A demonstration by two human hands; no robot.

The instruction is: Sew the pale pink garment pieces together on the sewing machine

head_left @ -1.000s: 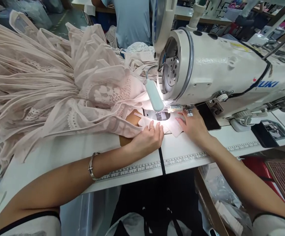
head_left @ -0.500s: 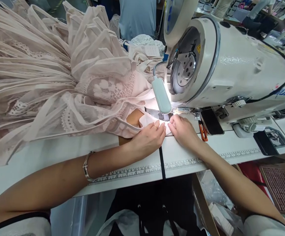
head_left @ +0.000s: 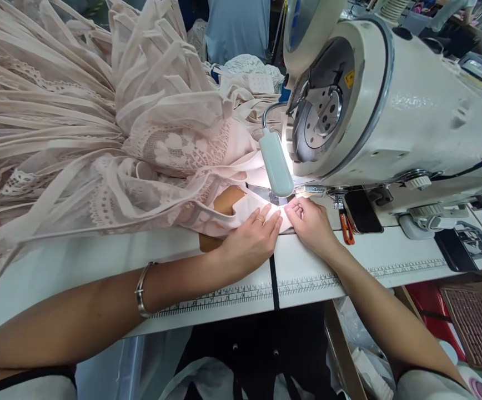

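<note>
A pale pink lace bra (head_left: 220,180) lies at the left of the sewing machine (head_left: 366,111), its smooth fabric edge reaching under the lamp beside the needle area. My left hand (head_left: 251,239) rests on that edge with fingers stretched out and slightly apart, pressing the cloth to the bed. Just right of it, my right hand (head_left: 310,222) has its fingers curled and pinched on the same fabric near the presser foot. The needle itself is hidden behind the small lamp (head_left: 276,164).
A large heap of pink straps and lace (head_left: 58,111) covers the left of the table. Orange-handled snips (head_left: 346,228) and a dark phone (head_left: 363,210) lie right of my hands. A printed ruler (head_left: 224,297) runs along the front edge. A person in blue (head_left: 237,30) is beyond.
My left fingers have flattened and spread on the cloth. My right hand stays by the presser foot, its fingers curled in more. The view has shifted slightly.
</note>
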